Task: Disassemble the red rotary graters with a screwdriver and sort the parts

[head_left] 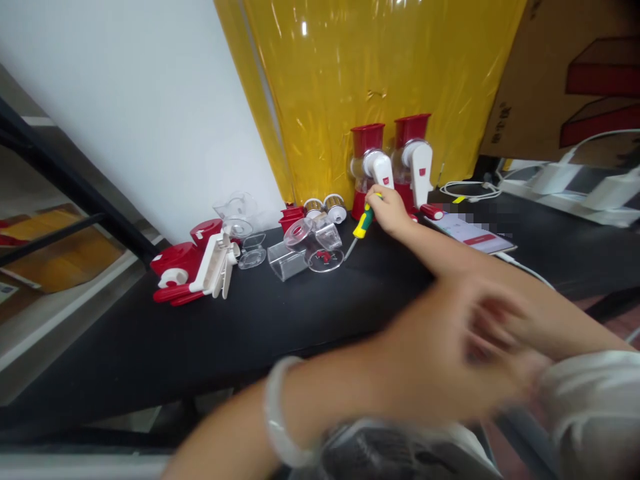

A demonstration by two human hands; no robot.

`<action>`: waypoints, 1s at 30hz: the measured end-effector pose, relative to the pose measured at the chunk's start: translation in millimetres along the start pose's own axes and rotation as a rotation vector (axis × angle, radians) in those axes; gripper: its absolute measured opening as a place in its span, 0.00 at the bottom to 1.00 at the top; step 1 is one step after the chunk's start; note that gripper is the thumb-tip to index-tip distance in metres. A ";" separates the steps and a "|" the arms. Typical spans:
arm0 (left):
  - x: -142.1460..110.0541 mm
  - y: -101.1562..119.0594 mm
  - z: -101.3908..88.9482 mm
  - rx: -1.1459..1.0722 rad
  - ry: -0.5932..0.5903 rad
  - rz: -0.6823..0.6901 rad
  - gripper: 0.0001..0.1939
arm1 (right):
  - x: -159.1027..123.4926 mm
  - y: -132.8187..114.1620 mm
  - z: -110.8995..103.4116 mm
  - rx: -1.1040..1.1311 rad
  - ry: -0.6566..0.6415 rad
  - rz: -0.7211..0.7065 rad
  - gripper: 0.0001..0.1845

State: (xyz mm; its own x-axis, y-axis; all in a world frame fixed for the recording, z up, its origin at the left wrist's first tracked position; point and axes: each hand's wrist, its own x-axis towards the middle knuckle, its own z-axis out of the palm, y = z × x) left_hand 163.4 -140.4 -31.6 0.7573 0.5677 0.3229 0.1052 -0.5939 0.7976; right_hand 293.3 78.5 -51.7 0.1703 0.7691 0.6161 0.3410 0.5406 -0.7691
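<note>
My right hand (391,210) is closed around the green and yellow handle of a screwdriver (365,219). The metal shaft slants down, its tip by the rim of a clear round plastic part (326,267) with small red pieces inside. Clear plastic housings (287,261) lie just left of it. In the foreground my left hand (455,353), with a pale bangle on the wrist, crosses in front of my right forearm. Motion smears its curled fingers, so whether they hold anything cannot be seen.
Two red and white rotary graters (367,160) stand at the back. Grater drums (335,208) and red cups (291,219) sit left of them. Red bases with white handles (213,263) lie further left. A phone (467,231) and a power strip (575,200) are at right on the black table (150,360).
</note>
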 end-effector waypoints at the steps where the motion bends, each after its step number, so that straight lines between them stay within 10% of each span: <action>1: 0.5 -4.3 -22.7 0.061 0.082 0.024 0.12 | 0.3 -0.7 0.3 -0.003 0.000 0.000 0.07; 6: 7.7 -50.8 -161.6 0.577 0.480 -0.036 0.09 | 1.7 0.0 1.2 -0.043 0.004 0.049 0.07; 9: 11.5 -77.2 -205.4 0.544 0.543 -0.204 0.09 | 2.0 0.1 -0.2 -0.032 0.016 0.063 0.07; 15: -2.7 -110.8 -209.5 0.240 0.774 -0.226 0.17 | 8.3 -2.8 -9.0 -0.054 0.083 0.037 0.09; 23: -17.5 -130.4 -216.7 0.055 0.802 -0.230 0.24 | 11.7 1.3 -14.3 -0.155 0.219 -0.018 0.10; 30: -19.1 -126.9 -211.1 0.300 0.766 -0.167 0.19 | 11.8 2.8 -11.6 -0.099 0.275 0.096 0.11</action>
State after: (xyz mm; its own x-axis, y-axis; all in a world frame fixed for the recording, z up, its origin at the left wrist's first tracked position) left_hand -0.5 44.4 -31.4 0.0803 0.8272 0.5561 0.4264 -0.5328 0.7310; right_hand 307.0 85.1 -44.6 0.4453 0.6869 0.5744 0.3971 0.4235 -0.8142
